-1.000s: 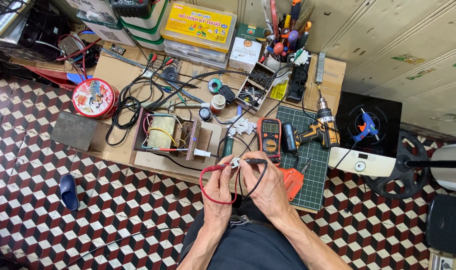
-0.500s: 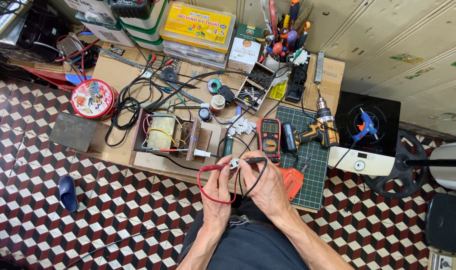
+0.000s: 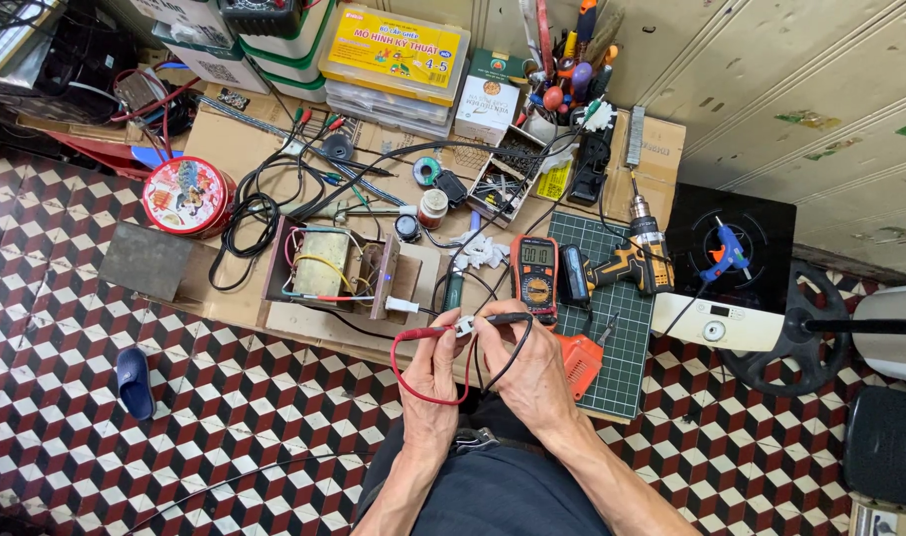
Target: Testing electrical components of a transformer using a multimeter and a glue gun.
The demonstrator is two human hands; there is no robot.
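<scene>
The person sits at a low cardboard-covered bench and holds both hands close together just in front of its near edge. The left hand has its fingers pinched on a red test probe, and the right hand has its fingers closed around a black test probe; both tips meet at a small white plug held between the hands. The red lead hangs in a loop below the left hand, and the black lead drops between the wrists. An orange-and-black multimeter lies just beyond the hands, beside a cordless drill on a green cutting mat. The likeliest slip seems to be a probe tip sliding off the plug's small contacts, since nothing braces the plug but fingertips, and that could spoil the reading or bridge the two contacts. The hanging red loop might also snag on a knee or the bench edge and tug the probe aside. The open transformer assembly sits near, so a stray lead could touch its bare wiring.
</scene>
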